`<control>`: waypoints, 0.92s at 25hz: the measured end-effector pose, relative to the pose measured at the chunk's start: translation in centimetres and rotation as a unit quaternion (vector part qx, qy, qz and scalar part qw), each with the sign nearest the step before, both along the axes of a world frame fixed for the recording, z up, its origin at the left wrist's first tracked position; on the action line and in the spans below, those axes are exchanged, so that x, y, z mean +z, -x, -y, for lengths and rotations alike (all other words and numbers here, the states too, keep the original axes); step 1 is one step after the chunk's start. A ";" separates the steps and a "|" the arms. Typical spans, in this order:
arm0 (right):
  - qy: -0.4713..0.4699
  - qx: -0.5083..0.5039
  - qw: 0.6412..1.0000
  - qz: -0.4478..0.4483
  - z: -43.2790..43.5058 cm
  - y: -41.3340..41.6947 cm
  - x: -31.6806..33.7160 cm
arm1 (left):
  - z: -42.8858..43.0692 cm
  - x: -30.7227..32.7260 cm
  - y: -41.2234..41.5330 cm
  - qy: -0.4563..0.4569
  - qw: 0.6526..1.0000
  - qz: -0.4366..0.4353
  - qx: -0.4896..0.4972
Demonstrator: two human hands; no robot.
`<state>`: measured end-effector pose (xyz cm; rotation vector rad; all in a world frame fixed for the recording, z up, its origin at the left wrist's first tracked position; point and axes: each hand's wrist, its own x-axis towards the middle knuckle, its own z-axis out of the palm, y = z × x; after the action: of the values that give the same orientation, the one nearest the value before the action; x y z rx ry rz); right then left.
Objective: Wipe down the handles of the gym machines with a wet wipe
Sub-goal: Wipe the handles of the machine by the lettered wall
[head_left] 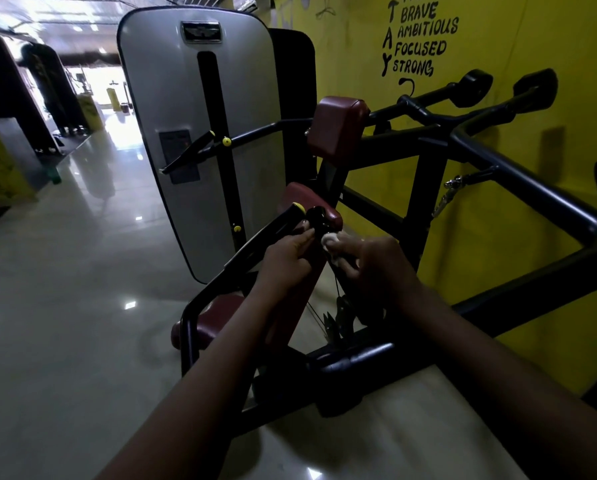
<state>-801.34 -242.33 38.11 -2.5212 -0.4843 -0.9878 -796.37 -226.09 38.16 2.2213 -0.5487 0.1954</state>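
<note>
Knob [316, 218] against wipe [327, 241], maroon pad [292, 194] just behind

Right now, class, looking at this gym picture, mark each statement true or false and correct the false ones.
1. The right hand holds a white wipe. True.
2. The wipe lies on the floor. False: it is at the black knob on the machine.
3. The left hand hangs well away from the machine. False: its fingers reach the machine just beside the knob.
4. The pads are maroon. True.
5. The wall is yellow with painted words. True.
</note>
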 end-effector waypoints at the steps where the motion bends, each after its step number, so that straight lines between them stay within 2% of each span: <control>1: 0.034 -0.013 0.999 0.036 0.0 0.8 -0.5 | -0.1 -0.2 0.1 0.009 1.000 -0.006 -0.003; 4: 0.055 -0.031 0.997 0.035 -0.8 0.0 -0.6 | -0.2 -0.4 -0.2 0.050 0.998 -0.023 -0.008; 7: 0.047 -0.070 0.994 -0.074 -2.4 -3.8 0.6 | 0.0 -0.5 -0.3 0.110 0.991 -0.071 0.013; 8: 0.077 -0.069 0.989 -0.103 -2.7 -4.5 1.1 | 0.2 -0.5 -0.1 0.130 0.987 -0.087 0.028; 9: 0.116 -0.053 0.987 -0.096 -2.8 -4.7 1.5 | 0.4 -0.4 0.3 0.145 0.983 -0.101 0.041; 10: 0.162 -0.027 0.985 -0.046 -2.4 -4.8 1.4 | 0.6 -0.3 0.6 0.160 0.979 -0.115 0.050; 12: 0.185 0.028 0.981 0.050 -0.9 -4.1 -0.1 | 0.7 -0.1 1.1 0.200 0.967 -0.145 0.067; 13: 0.179 0.033 0.981 0.062 -0.2 -3.5 -1.1 | 0.7 0.1 1.5 0.219 0.960 -0.157 0.074; 15: 0.164 0.012 0.986 0.026 0.3 -2.9 -1.9 | 1.2 0.4 2.3 0.255 0.948 -0.174 0.082; 17: 0.113 -0.016 0.993 -0.019 -0.5 -3.6 -0.8 | 2.3 0.7 3.3 0.298 0.930 -0.197 0.085; 20: -0.087 -0.047 0.992 -0.084 -1.2 -4.2 1.4 | 3.9 0.5 4.6 0.338 0.915 -0.206 0.077; 23: -0.249 -0.056 0.935 -0.247 0.4 -1.9 1.5 | 4.7 -0.8 4.9 0.238 0.957 -0.138 0.097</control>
<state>-799.42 -242.78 39.61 -2.2196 0.0607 -0.4019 -801.25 -230.80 37.39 1.7856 -0.1109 0.1013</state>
